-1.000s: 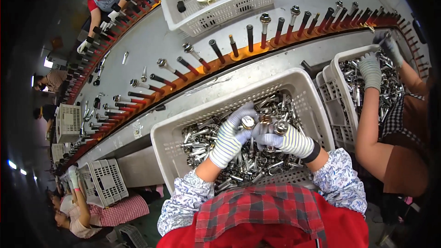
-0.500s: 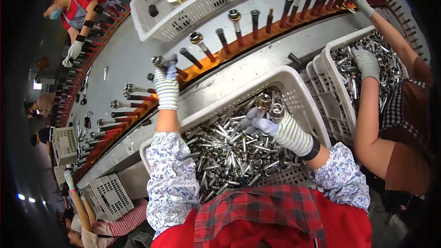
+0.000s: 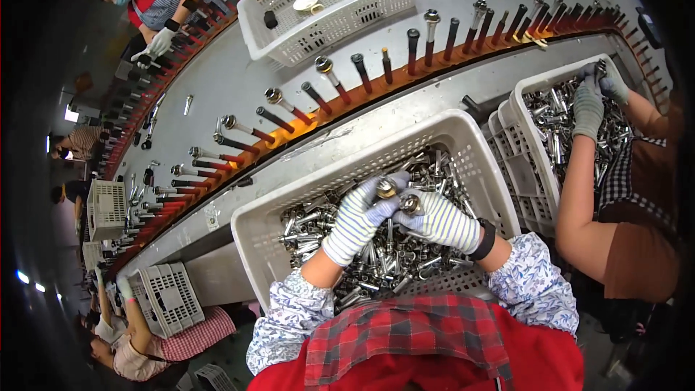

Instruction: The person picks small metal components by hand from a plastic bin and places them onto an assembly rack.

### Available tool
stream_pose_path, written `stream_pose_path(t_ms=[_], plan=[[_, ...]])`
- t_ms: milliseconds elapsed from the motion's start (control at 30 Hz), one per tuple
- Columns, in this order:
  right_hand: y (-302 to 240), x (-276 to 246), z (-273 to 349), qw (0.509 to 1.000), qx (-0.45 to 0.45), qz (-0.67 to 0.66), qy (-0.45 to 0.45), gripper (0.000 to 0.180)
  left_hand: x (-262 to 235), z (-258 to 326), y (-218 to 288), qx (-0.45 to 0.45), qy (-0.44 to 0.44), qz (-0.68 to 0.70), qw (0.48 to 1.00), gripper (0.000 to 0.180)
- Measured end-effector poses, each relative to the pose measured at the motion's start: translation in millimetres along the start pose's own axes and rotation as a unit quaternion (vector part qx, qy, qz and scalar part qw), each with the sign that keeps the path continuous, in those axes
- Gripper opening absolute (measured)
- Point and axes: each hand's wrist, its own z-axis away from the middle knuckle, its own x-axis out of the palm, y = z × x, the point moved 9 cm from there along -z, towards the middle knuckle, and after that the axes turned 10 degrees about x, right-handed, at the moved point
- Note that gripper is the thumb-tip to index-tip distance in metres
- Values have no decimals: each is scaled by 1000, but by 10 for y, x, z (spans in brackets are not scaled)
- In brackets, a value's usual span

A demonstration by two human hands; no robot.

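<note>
grey worktable (image 3: 224,87) with a row of pegs (image 3: 362,74) runs beyond a plastic basket (image 3: 259,240) of metal parts (image 3: 387,257). above them, the left hand (image 3: 355,223) has its fingers closed on a shiny fitting (image 3: 386,187); the right hand (image 3: 443,221) pinches a second fitting (image 3: 410,205), just beside it.

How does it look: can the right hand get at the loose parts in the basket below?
Probably yes: the basket is open on top, and loose metal parts lie uncovered below the right hand. But it holds a shiny piece, which may limit grasping.
</note>
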Motion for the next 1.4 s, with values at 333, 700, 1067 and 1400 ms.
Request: stream_pose_path(t_ms=[333,700,1067,1400], plan=[[-151,-453,67,982,-100,-130,97,33,-1166,-1686,491,279,186,-284,899,22],[160,-576,-1,901,17,-433,3,52,-1339,-851,259,163,295,-369,866,38],[208,-315,6,956,-26,-287,50,49,674,-94,347,344,-155,-590,714,31],[-281,-1347,419,939,-109,-133,298,76,-713,-1175,705,223,173,-299,912,22]])
